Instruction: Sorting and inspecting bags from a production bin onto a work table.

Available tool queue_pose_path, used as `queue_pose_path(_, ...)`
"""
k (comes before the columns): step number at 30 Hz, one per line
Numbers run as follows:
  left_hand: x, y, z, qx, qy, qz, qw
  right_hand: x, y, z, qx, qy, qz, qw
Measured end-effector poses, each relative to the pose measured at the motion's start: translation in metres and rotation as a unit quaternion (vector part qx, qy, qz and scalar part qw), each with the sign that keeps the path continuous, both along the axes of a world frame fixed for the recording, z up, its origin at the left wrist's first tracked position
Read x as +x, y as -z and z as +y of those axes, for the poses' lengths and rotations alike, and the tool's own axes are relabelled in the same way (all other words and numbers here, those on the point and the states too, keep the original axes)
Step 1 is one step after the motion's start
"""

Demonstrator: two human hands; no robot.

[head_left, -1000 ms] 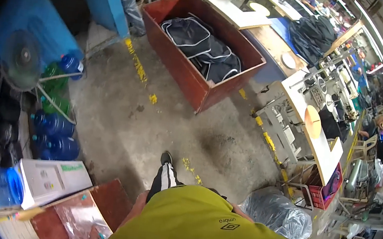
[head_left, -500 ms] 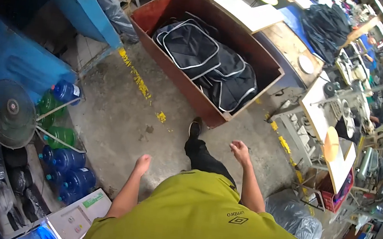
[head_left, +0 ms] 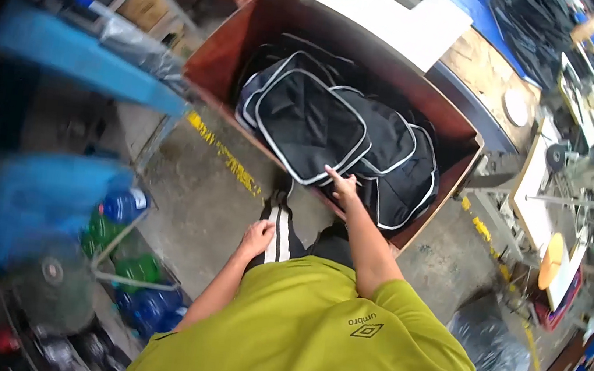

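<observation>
Black fabric pieces edged with white piping (head_left: 312, 124) lie heaped in a large reddish-brown wooden bin (head_left: 444, 192). My right hand (head_left: 342, 185) reaches over the bin's near side, its index finger stretched toward the lower edge of the top piece. It is open; whether the fingertip touches the fabric, I cannot tell. Low in front of my legs hangs my left hand (head_left: 258, 237), fingers loosely curled in, with nothing seen in it. Beside it is my black trouser leg with white stripes (head_left: 278, 233).
At left are a blurred fan (head_left: 51, 281), green and blue water bottles (head_left: 138, 268) and a blue panel (head_left: 50, 200). A white-topped table (head_left: 376, 21) borders the bin's far side. Sewing tables (head_left: 540, 200) and a grey plastic bag (head_left: 495, 351) are on the right.
I have come closer to the bin, which now sits nearer my body. My right hand has moved forward over its near side and opened. My left hand has shifted rightward in view.
</observation>
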State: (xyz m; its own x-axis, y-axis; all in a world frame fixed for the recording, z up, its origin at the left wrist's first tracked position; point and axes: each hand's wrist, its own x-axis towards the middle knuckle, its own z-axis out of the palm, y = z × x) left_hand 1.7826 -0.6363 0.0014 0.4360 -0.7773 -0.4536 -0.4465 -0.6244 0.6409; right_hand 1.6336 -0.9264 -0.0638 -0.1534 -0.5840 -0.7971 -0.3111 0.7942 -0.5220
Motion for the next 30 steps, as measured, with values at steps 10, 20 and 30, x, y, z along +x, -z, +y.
queue_pose_path(10, 0.167, -0.019, -0.142, -0.048, 0.3, -0.103, 0.947, -0.048, 0.012, -0.151, -0.377, 0.157, 0.211, 0.888)
queue_pose_path(20, 0.114, 0.062, -0.298, 0.172, 0.268, -0.209, 0.925, 0.005, 0.029, -0.164, 0.003, 0.173, -0.024, 0.985)
queue_pose_path(30, 0.113, 0.069, -0.3, 0.173, 0.274, -0.202, 0.924, -0.152, 0.05, -0.052, -0.244, 0.409, 0.126, 0.87)
